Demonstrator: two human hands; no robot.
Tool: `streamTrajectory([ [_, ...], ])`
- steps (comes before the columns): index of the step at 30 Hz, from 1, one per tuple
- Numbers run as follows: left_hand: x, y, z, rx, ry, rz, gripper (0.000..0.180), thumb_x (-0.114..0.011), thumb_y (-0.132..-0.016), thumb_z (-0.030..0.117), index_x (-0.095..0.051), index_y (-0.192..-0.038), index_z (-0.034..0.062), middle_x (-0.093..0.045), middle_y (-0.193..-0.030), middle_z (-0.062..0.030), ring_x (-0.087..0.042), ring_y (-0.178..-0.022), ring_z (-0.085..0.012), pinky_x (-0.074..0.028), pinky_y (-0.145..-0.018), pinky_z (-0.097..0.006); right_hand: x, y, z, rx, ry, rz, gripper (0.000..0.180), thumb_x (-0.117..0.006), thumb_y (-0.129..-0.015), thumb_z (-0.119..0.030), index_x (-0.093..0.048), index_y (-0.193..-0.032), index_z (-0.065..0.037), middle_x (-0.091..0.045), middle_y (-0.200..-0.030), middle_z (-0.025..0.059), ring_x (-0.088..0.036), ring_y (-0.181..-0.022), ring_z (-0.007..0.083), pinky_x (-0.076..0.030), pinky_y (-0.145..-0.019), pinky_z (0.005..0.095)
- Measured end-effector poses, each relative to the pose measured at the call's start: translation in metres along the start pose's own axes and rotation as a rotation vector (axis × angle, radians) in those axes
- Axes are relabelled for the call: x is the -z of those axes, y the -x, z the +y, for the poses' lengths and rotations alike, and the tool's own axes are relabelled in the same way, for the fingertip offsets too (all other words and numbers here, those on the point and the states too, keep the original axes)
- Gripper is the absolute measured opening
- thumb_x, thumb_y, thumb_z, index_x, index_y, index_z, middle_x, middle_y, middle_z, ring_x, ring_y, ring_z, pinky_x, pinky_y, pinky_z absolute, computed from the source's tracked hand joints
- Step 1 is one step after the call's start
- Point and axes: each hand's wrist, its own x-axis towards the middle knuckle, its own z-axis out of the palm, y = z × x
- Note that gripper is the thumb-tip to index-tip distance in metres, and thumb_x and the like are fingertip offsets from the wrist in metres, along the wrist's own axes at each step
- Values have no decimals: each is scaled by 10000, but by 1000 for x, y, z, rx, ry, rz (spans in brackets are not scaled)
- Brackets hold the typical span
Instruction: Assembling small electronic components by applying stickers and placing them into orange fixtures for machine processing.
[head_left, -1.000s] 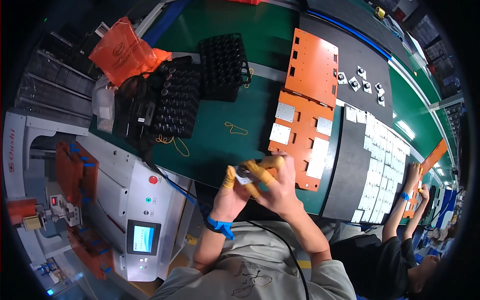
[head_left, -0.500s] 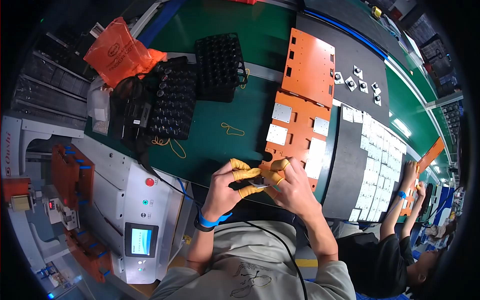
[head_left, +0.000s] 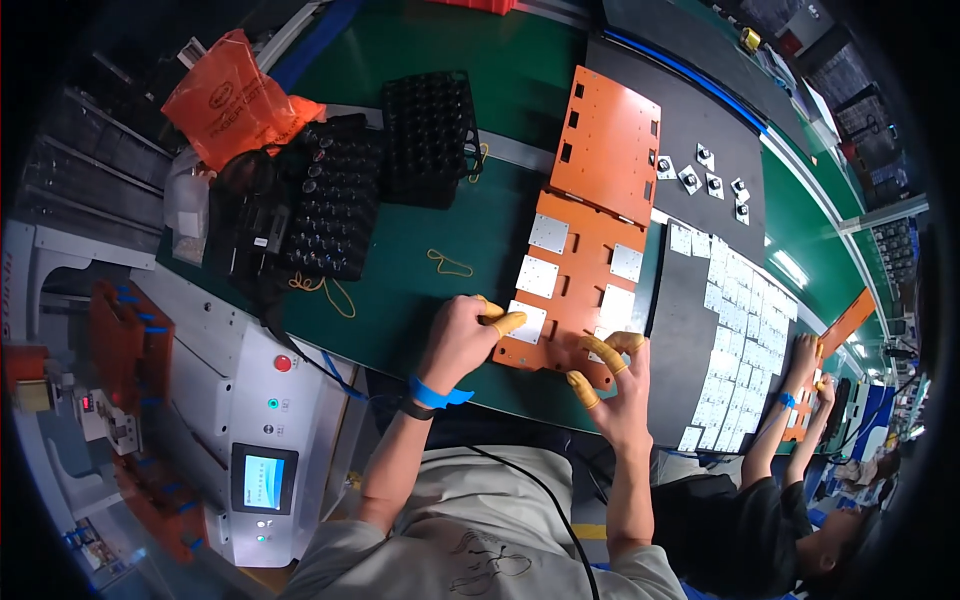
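A hinged orange fixture (head_left: 577, 282) lies unfolded on the bench in front of me, with square white metal plates set in two columns on its near half. My left hand (head_left: 462, 340), in yellow finger cots, has its fingers closed at the left edge of the nearest left-column plate (head_left: 527, 322), which lies on the fixture. My right hand (head_left: 622, 392), also in yellow finger cots, is open above the near right corner of the fixture. Its fingers are spread, with nothing visible in them, and partly hide the nearest right-column plate (head_left: 606, 335).
Black trays (head_left: 430, 130) and an orange bag (head_left: 232, 105) stand at the left back. Loose yellow cots (head_left: 450, 263) lie on the green bench. White plates (head_left: 745, 340) cover a dark mat at right; small black-centred parts (head_left: 690, 180) lie beyond. A co-worker (head_left: 730, 530) works at far right.
My hands were together at the bench edge over a small plate. They have parted; the left is now at a plate on the fixture, where none lay visibly before. The right has moved right and opened.
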Motion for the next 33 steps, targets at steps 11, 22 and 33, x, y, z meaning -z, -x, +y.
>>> streamTrajectory([
  [11, -2, 0, 11, -27, -192, 59, 387, -796, -805, 369, -707, -683, 12, -619, -604, -182, -623, -570, -366, -454, -530, -441, 4, -220, 171, -163, 171, 367, 608, -737, -882, -429, -619, -1217, 65, -637, -1079, 305, -641, -1000, 376, -515, -845, 436],
  [22, -16, 28, 14, -8, -334, 335, 434, -799, -808, 385, -666, -662, -2, -618, -634, -206, -623, -629, -415, -462, -519, -457, 23, -259, 136, -445, -698, 372, 194, -709, -938, -261, -672, -898, -74, -506, -684, -39, -454, -552, 76, -353, -480, 276],
  [33, 1, 63, -21, -462, -285, 216, 505, -871, -654, 276, -675, -1042, 19, -626, -1041, -116, -616, -1018, -336, -525, -864, -425, 9, -15, 61, 276, 67, 121, 395, -691, -834, -92, -672, -1222, -23, -633, -1311, 159, -542, -1290, 374, -356, -1144, 473],
])
